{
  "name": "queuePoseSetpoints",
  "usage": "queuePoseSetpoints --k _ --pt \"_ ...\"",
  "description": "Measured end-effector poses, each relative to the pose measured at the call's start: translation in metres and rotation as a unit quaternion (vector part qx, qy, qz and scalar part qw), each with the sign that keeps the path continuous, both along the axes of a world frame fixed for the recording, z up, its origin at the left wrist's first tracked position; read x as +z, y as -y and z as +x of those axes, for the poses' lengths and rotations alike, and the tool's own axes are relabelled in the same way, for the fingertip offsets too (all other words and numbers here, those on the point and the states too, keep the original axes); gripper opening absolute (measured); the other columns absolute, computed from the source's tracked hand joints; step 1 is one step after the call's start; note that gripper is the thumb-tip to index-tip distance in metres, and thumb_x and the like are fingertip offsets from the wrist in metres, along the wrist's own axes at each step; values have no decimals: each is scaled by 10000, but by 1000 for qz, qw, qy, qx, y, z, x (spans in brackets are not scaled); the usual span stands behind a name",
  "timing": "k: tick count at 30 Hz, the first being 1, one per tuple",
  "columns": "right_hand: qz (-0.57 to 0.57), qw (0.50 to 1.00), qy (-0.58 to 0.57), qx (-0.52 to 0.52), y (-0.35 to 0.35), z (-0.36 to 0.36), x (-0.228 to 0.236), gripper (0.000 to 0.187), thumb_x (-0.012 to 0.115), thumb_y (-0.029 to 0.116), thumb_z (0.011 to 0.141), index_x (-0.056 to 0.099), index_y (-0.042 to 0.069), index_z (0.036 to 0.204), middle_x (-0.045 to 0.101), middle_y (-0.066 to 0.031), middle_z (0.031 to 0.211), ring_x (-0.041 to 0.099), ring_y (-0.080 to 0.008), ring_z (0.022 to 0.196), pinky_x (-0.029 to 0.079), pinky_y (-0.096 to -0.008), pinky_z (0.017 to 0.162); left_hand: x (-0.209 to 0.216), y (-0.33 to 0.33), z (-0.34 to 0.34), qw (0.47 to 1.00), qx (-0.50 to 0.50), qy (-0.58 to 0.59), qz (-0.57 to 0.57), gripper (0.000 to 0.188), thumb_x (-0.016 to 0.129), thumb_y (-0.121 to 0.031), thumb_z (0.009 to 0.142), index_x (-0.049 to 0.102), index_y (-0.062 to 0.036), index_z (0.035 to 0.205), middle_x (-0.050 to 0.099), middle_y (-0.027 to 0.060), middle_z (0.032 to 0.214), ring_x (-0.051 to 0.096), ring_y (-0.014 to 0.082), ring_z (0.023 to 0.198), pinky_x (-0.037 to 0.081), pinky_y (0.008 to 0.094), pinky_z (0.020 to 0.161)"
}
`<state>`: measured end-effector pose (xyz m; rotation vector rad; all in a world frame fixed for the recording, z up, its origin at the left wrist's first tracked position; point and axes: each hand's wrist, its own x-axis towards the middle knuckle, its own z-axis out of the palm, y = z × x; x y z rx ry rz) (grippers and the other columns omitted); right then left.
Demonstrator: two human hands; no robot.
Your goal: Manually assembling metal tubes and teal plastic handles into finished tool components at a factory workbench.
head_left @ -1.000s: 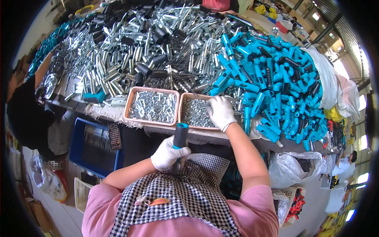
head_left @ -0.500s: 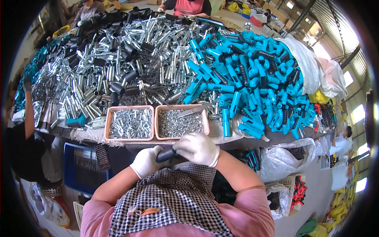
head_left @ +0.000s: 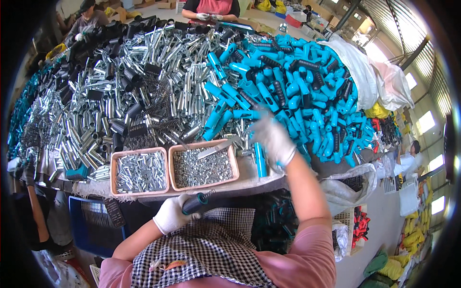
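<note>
My left hand (head_left: 171, 215), in a white glove, is closed round a short black tube (head_left: 193, 205) in front of the table edge. A thin coil spring (head_left: 208, 195) sticks out of the tube's right end. My right hand (head_left: 275, 141), also gloved, is stretched over the near left edge of the heap of teal plastic handle pieces (head_left: 312, 101). Motion blurs its fingers, so whether it grips a piece cannot be made out. A single teal piece (head_left: 260, 161) lies just beside that hand.
Two pink trays, one with metal pins (head_left: 113, 173) and one with small metal parts (head_left: 236, 168), stand at the table's front. Behind lie piled metal tubes (head_left: 189, 91) and black springs (head_left: 158, 101). A blue crate (head_left: 77, 225) sits below left. Co-workers (head_left: 211, 9) are across the table.
My right hand has left the black tube and moved up and right to the teal pieces. The spring end now shows. My left hand keeps its hold, slightly lower; the view has shifted.
</note>
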<state>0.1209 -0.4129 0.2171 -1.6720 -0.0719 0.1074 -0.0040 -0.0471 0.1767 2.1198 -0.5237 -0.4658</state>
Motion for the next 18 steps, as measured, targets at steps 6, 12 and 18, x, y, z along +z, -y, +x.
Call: queuePoseSetpoints --k 6,12,18 --pt "-633 678 62 -368 177 99 29 1031 763 346 745 149 78 1529 605 -269 1228 594 -451 1101 463 -472 983 -9 -10 -10 1000 -9 -2 -4 559 841 -369 718 617 9 1063 683 209 858 688 362 831 542 398 734" --pt "-385 804 275 -360 129 113 37 632 699 161 741 498 14 1321 647 -186 1135 633 -350 1033 481 -403 942 -15 -19 -15 996 45 51 -54 519 828 -322 722 622 -18 1089 683 215 865 680 376 812 542 416 706" --pt "42 997 -39 51 -14 -32 80 424 591 197 839 559 -55 1179 655 -116 870 639 -205 671 554 -330 646 1 -35 0 986 55 130 92 418 791 -302 741 575 -44 989 664 185 784 671 359 724 526 440 642"
